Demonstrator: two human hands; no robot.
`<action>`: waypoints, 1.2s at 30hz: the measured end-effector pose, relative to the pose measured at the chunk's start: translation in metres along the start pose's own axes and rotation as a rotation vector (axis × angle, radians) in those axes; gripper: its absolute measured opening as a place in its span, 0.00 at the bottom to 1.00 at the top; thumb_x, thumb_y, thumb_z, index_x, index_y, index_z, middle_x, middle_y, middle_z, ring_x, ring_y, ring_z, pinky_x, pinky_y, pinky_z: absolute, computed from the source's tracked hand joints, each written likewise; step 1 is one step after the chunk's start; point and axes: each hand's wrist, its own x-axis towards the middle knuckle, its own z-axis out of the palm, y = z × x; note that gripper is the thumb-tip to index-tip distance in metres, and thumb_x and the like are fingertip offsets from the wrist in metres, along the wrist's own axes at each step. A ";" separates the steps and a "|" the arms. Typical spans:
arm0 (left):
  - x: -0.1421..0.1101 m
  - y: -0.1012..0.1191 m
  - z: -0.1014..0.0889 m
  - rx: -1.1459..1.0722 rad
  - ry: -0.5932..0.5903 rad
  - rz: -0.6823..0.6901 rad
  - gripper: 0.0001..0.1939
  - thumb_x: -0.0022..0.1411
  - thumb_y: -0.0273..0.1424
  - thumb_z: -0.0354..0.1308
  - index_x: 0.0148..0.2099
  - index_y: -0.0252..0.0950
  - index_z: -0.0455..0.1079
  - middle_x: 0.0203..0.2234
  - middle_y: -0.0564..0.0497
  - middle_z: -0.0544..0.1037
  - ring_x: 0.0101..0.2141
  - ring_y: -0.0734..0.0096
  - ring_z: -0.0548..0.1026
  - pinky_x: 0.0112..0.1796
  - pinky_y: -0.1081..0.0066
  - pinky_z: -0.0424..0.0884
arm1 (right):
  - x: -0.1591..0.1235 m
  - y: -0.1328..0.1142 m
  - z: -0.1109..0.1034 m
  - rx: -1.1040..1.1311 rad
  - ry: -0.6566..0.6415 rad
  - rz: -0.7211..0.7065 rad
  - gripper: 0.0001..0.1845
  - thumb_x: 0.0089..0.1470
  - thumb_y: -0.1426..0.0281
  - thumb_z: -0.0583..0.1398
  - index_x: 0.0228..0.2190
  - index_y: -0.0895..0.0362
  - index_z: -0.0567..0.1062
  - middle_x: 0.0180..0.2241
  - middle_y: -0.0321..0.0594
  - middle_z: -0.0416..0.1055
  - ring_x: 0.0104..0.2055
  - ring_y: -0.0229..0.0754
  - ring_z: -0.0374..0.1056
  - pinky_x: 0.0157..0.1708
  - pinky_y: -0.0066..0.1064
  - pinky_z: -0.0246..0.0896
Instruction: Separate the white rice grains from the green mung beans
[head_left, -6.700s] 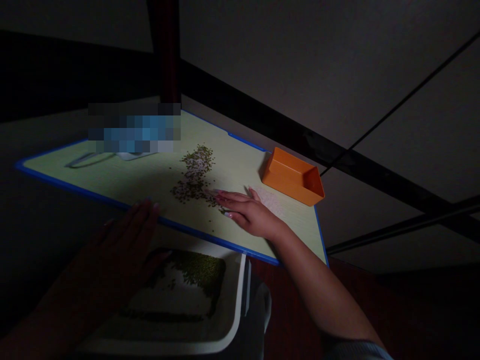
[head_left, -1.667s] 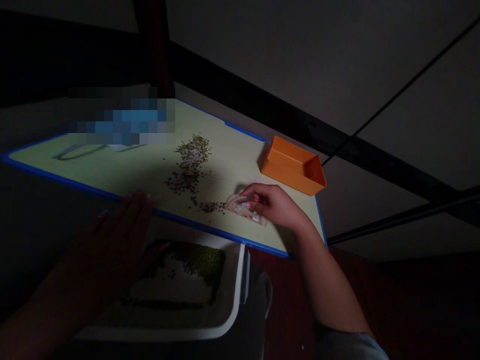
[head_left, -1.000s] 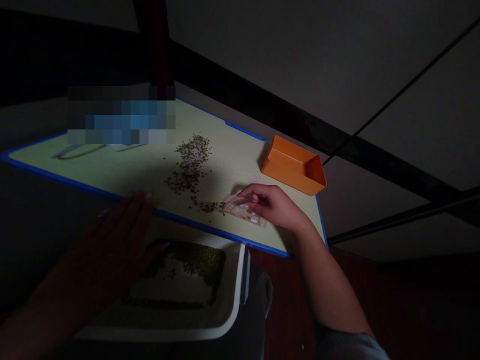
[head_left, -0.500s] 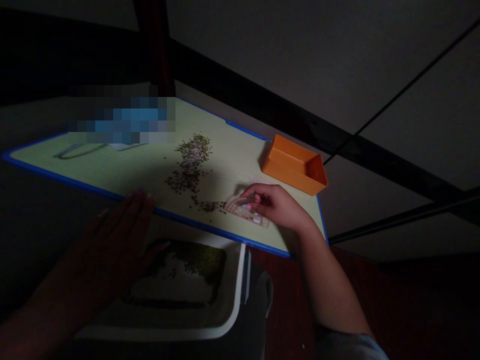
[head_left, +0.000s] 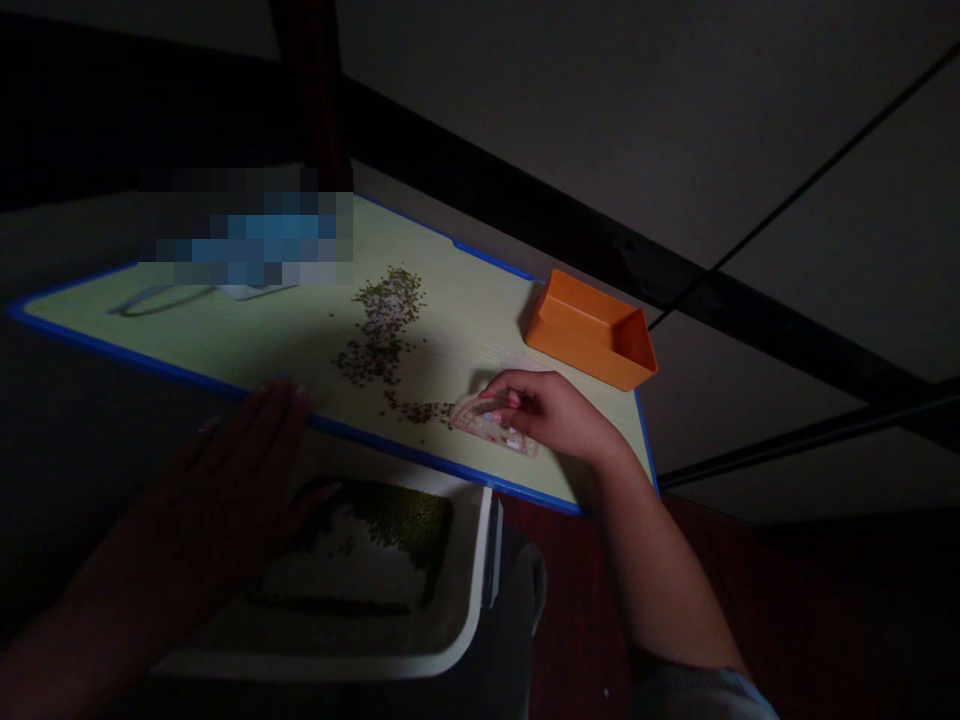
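Observation:
My right hand (head_left: 551,412) pinches a clear, half-round protractor (head_left: 480,428) with pinkish markings, low over a pale yellow board (head_left: 247,335) with a blue rim. At the protractor's left tip, a thin trail of small bean-like grains (head_left: 424,411) runs toward a larger scattered patch of green and dark grains (head_left: 386,320). My left hand (head_left: 232,465) is in shadow, fingers stretched out, its tips at the board's near edge. Beneath it sits a white bin (head_left: 469,610) with green grains (head_left: 409,520) heaped in its far right corner; the hand hides part of the bin.
An orange rectangular box (head_left: 581,345) stands at the board's far right corner. At the far left, a blurred-out blue and white object (head_left: 259,250) with a strap or cord lies on the board. Pale cabinet panels (head_left: 795,400) rise behind. Dark red floor (head_left: 570,620) shows below.

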 end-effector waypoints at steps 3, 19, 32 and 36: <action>0.001 0.001 -0.003 0.009 0.016 0.023 0.40 0.64 0.48 0.33 0.70 0.33 0.28 0.70 0.32 0.44 0.68 0.41 0.50 0.60 0.40 0.56 | 0.001 0.002 0.001 -0.016 -0.006 0.010 0.10 0.54 0.74 0.60 0.40 0.58 0.76 0.24 0.29 0.60 0.27 0.32 0.57 0.29 0.28 0.48; 0.001 0.002 -0.003 0.008 0.026 0.021 0.41 0.63 0.49 0.35 0.70 0.33 0.28 0.70 0.33 0.46 0.67 0.41 0.51 0.59 0.40 0.58 | 0.003 0.000 0.003 -0.094 0.010 0.034 0.12 0.53 0.76 0.60 0.41 0.57 0.76 0.25 0.30 0.62 0.28 0.33 0.58 0.31 0.28 0.47; 0.001 0.002 -0.004 0.030 0.022 0.025 0.40 0.64 0.46 0.36 0.70 0.33 0.27 0.69 0.31 0.46 0.67 0.40 0.52 0.59 0.39 0.58 | 0.003 0.002 0.006 -0.055 -0.046 0.031 0.08 0.53 0.74 0.62 0.38 0.56 0.75 0.26 0.29 0.63 0.28 0.32 0.58 0.30 0.27 0.48; 0.002 0.002 -0.003 0.037 -0.007 0.014 0.41 0.63 0.48 0.36 0.70 0.31 0.28 0.69 0.30 0.46 0.67 0.39 0.51 0.59 0.39 0.58 | 0.003 0.001 0.006 -0.083 -0.059 0.048 0.10 0.51 0.74 0.63 0.38 0.56 0.75 0.25 0.29 0.64 0.27 0.32 0.59 0.29 0.28 0.48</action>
